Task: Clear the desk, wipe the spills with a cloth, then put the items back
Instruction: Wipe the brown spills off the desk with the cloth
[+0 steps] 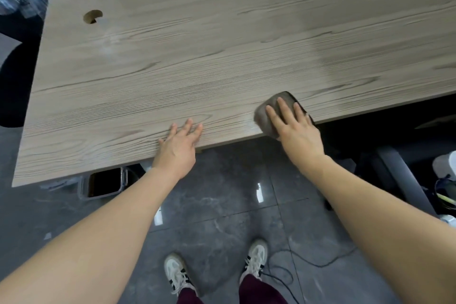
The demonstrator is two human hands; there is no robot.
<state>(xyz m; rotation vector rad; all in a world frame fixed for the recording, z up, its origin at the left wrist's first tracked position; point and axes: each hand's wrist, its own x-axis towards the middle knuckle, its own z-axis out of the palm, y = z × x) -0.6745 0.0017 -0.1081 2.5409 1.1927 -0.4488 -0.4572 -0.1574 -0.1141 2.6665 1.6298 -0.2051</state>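
Your right hand (293,128) lies flat on the grey cloth (267,116) at the near edge of the surface (197,57), right of centre. Its fingers are straight and spread, pressing down rather than curled round anything, which suits wiping since a flat palm spreads pressure across the fabric. The cloth sits bunched under your fingers, showing mostly to their left and beyond the fingertips, so that grip is flat pressure and nothing more. Your left hand (179,145) rests flat on the near edge to the left, well apart from the cloth, fingers straight, holding nothing; it looks placed to steady you. No items stand on the wood in view, so wiping appears the step in hand.
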